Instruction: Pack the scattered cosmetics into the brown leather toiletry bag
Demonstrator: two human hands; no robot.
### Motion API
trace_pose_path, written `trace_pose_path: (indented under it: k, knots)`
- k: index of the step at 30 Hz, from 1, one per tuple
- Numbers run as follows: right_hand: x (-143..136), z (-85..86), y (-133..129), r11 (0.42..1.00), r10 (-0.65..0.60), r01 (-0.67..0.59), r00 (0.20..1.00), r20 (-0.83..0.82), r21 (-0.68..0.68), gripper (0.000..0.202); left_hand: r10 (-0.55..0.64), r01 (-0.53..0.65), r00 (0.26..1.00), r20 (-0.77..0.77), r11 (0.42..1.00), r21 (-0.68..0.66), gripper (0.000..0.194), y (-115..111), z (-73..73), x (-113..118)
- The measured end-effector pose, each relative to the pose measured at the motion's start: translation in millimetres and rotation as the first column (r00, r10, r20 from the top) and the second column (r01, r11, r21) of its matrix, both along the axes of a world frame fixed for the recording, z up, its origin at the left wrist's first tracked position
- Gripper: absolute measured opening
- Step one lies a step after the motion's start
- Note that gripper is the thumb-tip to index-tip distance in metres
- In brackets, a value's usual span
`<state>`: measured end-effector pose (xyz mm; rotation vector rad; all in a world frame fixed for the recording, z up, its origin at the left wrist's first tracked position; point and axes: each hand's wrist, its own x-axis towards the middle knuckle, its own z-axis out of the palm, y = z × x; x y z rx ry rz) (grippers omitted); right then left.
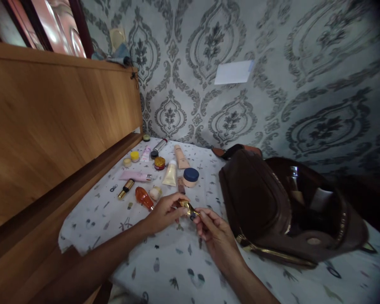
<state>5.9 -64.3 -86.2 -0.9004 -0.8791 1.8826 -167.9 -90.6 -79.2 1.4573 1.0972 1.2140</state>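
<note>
Left of an open brown bag (253, 198), a person's left hand (164, 213) and right hand (217, 232), fingers curled in, pinch a small gold object (188, 207); most cosmetics (170, 174) lie out, farther left, two items (320, 199) inside.

The single view looks from a camera on the person's head, facing forward and tilted down enough to take in the printed white cloth (209, 185). It sits above the cloth's near side, close to the left hand (166, 213) and right hand (218, 236), both below centre. Damask-patterned wallpaper (205, 112) backs the far side; a wooden panel (66, 105) borders the left, a brown zippered bag (253, 198) the right.
</note>
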Motion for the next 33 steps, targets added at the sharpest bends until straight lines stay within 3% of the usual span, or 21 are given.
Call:
trace_pose_path:
  k: [8,15,20,25,28,33]
  knots:
    - [-0.1,0.8,1.3,1.0,-0.015,0.015,1.0,-0.021,0.003,0.042,0.053,-0.053,0.998,-0.012,0.999,-0.002,0.032,1.5,0.6,-1.8]
    - [-9.9,-0.3,13.0,0.996,-0.067,0.066,0.998,-0.02,-0.053,0.044,0.28,-0.281,0.957,0.072,0.96,-0.001,0.032,7.9,3.8,-10.6]
    - [-32.6,-0.9,12.9,0.986,0.079,-0.098,0.987,0.136,0.134,0.043,0.368,-0.372,0.926,0.081,0.928,0.039,0.031,12.8,5.9,-17.8]
    - [-42.9,-11.4,5.9,0.893,0.08,-0.194,0.957,0.28,0.406,0.028,0.403,-0.405,0.914,0.041,0.914,0.037,0.034,11.3,11.6,-17.9]
    - [-42.0,-19.4,1.9,0.856,0.086,-0.233,0.945,0.316,0.462,0.021,0.436,-0.436,0.9,0.012,0.899,0.041,0.038,9.3,13.7,-15.2]
    - [-41.1,-23.2,0.0,0.85,0.075,-0.223,0.948,0.31,0.478,0.014,0.474,-0.474,0.88,0.005,0.88,-0.005,0.046,10.7,13.8,-12.1]
